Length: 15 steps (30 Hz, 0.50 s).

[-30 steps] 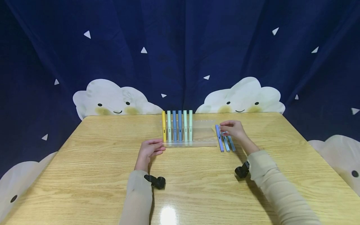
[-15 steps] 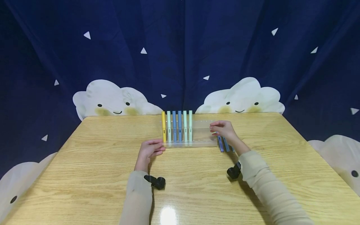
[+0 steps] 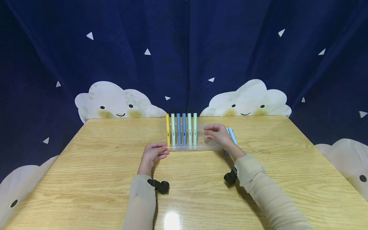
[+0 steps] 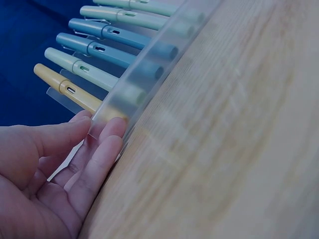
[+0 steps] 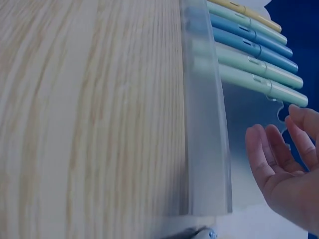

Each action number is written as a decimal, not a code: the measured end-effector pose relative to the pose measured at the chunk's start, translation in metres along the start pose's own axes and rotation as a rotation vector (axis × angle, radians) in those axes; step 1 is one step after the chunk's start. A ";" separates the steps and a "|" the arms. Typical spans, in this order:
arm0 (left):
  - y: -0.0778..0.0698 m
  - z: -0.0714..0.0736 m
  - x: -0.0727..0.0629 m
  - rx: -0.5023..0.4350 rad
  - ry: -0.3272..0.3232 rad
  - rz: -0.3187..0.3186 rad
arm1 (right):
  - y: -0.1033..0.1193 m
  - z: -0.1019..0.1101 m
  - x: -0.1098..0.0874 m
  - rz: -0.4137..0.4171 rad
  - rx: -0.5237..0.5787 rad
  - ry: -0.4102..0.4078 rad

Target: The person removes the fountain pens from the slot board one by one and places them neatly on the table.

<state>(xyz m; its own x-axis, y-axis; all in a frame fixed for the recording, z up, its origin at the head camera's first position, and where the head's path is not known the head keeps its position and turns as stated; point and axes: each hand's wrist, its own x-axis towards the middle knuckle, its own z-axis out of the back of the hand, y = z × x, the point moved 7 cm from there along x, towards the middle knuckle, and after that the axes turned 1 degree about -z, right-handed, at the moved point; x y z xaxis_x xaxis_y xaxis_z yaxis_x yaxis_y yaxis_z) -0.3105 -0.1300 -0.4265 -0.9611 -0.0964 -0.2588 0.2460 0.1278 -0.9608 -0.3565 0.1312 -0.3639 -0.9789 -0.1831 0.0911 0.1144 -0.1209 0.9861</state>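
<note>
A clear pen stand point(image 3: 205, 147) holds a row of several capped pens leaning back: a yellow pen point(image 3: 168, 130) at the left end, then a mint pen point(image 3: 173, 130), two blue pens point(image 3: 184, 130) and two more mint ones. My left hand point(image 3: 152, 153) pinches the stand's left front corner between thumb and fingers, beside the yellow pen in the left wrist view. Over the bare right part of the stand is my right hand point(image 3: 219, 134), its fingers loosely bent with nothing between them; in the right wrist view the fingertips are near the last mint pen point(image 5: 264, 88).
Blue loose pens point(image 3: 232, 135) lie on the wooden table point(image 3: 189, 179) just right of the stand, partly hidden by my right hand and wrist. A dark blue curtain point(image 3: 184, 57) with cloud prints hangs behind the table's far edge.
My right hand has moved left, from over the loose pens to over the right part of the stand. The left hand and the pens in the row have stayed put.
</note>
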 end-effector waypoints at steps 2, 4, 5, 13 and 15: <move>0.000 0.000 0.000 0.001 0.001 0.000 | 0.001 -0.004 0.001 0.009 -0.003 0.004; 0.000 0.000 0.000 0.001 0.003 -0.004 | 0.001 -0.008 0.003 0.018 -0.008 0.003; 0.000 0.000 0.000 0.002 0.006 -0.004 | 0.000 -0.009 0.003 0.019 -0.018 0.000; 0.000 -0.001 0.001 -0.008 0.011 -0.001 | -0.002 -0.022 0.009 0.031 -0.068 0.030; 0.000 -0.001 0.001 -0.013 0.013 -0.001 | -0.001 -0.026 0.009 0.035 -0.066 0.039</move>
<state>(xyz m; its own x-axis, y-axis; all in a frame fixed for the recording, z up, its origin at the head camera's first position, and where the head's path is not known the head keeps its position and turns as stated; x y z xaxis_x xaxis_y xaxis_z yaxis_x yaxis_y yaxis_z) -0.3114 -0.1296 -0.4265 -0.9629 -0.0832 -0.2567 0.2437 0.1407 -0.9596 -0.3613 0.1045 -0.3680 -0.9668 -0.2261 0.1191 0.1611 -0.1774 0.9709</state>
